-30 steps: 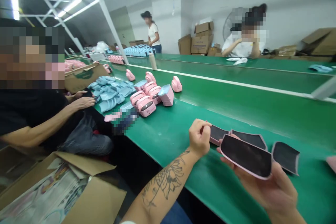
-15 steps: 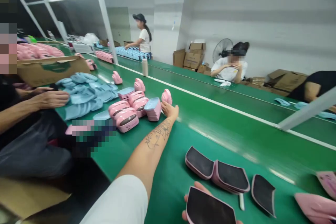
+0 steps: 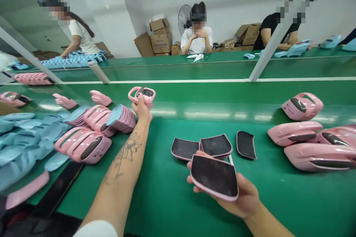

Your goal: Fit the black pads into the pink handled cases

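My left hand (image 3: pixel 141 109) is stretched out over the green belt and grips a pink casing with a handle (image 3: pixel 142 94), lifted just above the belt. My right hand (image 3: pixel 236 196) is close to me and holds a pink-edged panel with a black face (image 3: pixel 214 176). Just beyond that panel, three more black-faced panels (image 3: pixel 214 146) lie on the belt. A stack of pink panels (image 3: pixel 122 117) and more pink casings (image 3: pixel 85 144) sit to the left of my left arm.
Pink casings (image 3: pixel 311 148) lie at the right on the green belt (image 3: pixel 194 103). Blue parts (image 3: pixel 25 140) are heaped at the far left. A white post (image 3: pixel 271 44) crosses the belt. Other people sit or stand at the far side, near cardboard boxes (image 3: pixel 155 39) and a fan.
My left hand reached left to the pile and has picked up a pink casing. The view swung right; my right hand keeps the black-faced panel.
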The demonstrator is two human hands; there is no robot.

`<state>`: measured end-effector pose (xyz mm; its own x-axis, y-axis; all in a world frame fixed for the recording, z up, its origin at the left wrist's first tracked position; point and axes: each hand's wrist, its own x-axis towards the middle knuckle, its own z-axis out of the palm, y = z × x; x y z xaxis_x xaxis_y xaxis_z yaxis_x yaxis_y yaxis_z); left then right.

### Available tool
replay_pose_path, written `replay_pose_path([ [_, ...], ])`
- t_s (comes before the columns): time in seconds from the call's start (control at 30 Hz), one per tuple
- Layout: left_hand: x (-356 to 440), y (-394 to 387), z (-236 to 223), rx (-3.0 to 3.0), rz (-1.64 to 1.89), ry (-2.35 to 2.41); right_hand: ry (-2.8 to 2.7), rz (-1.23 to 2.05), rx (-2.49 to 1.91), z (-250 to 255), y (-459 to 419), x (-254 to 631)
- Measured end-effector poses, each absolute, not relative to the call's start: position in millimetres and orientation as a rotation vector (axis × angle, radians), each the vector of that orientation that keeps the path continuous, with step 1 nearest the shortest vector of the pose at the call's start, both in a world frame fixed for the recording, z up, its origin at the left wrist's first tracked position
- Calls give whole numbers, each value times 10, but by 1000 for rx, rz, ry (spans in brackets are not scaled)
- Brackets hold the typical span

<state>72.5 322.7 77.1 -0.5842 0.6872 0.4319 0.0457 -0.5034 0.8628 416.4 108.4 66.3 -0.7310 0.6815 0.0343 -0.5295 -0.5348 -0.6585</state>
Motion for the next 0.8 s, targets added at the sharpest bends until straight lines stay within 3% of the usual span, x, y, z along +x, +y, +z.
replay_pose_path([
  [0.2, 1591, 1609, 972, 941, 1839, 794, -996, 1937, -351, 635, 1139, 4303],
  [0.37, 2226, 486, 576, 886, 1804, 898, -1132, 1681, -491, 542, 1069, 4183],
  [0.57, 2410, 14, 24, 991, 1906, 1161, -1695, 1285, -708, 404, 771, 3971],
  [0.8, 2466, -19, 24, 1006, 1902, 1162, -1939, 1092, -773, 350, 680, 3877],
])
